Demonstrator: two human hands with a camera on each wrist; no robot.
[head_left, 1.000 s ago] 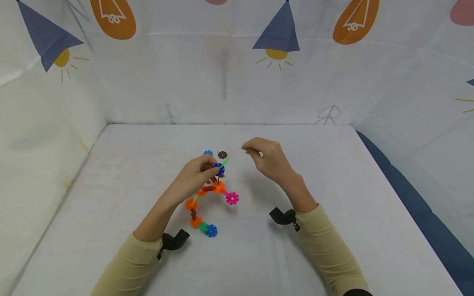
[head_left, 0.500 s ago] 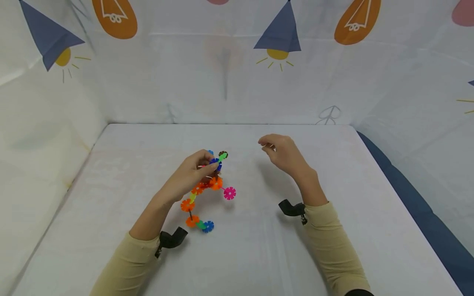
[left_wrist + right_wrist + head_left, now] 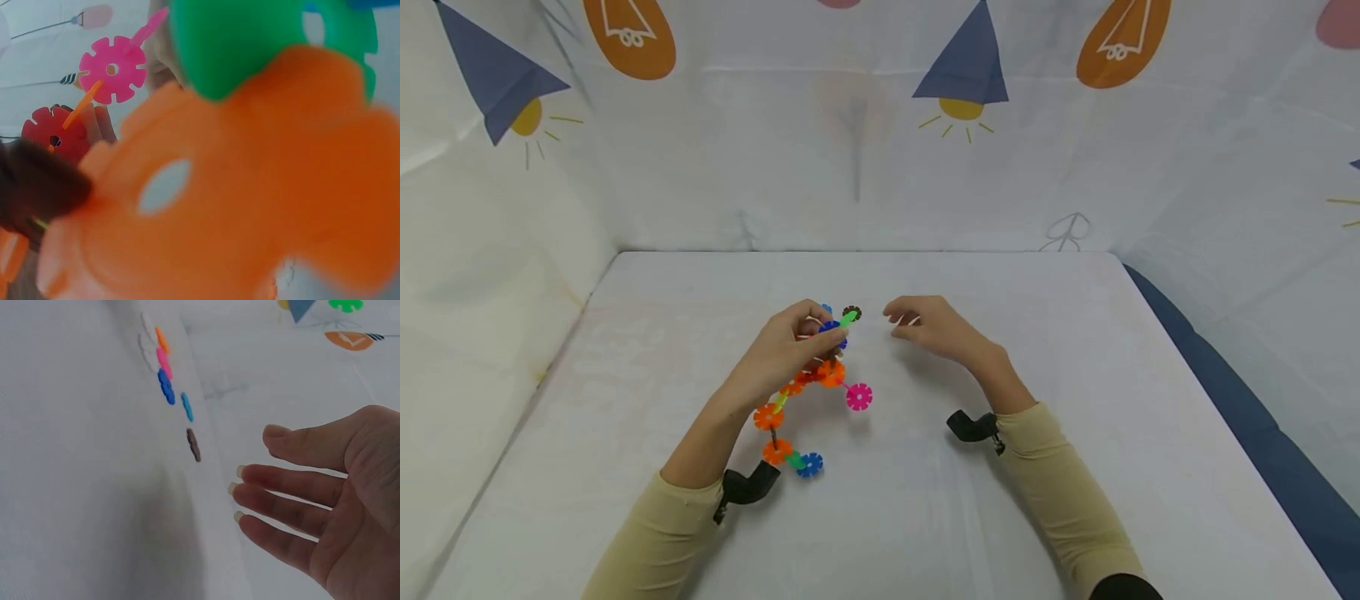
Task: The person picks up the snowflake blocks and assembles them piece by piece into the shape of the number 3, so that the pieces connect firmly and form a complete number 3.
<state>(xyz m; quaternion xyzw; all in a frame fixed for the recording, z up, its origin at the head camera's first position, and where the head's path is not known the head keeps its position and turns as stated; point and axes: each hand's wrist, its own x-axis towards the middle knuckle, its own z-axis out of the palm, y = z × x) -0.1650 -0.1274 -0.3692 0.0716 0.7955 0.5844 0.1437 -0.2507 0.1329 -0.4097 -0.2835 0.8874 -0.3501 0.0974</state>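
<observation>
My left hand pinches a dark blue snowflake disc between thumb and fingers, with a green disc slotted on edge into it. From there hangs a linked chain of notched plastic discs, with orange discs, a pink disc and a blue end disc. In the left wrist view a blurred orange disc fills much of the picture, partly hiding a red disc. To the right, my right hand hovers over the table with fingers loosely bent and nothing in them.
Beyond my left hand, a brown disc and a light blue disc lie on the white table. In the right wrist view, more loose discs lie in a row, among them an orange disc. A printed white curtain hangs behind.
My right hand moved away to the right, then came back left and lower with its fingers spread more. My left hand shifted slightly left, and the chain's lower end swung left with it.
</observation>
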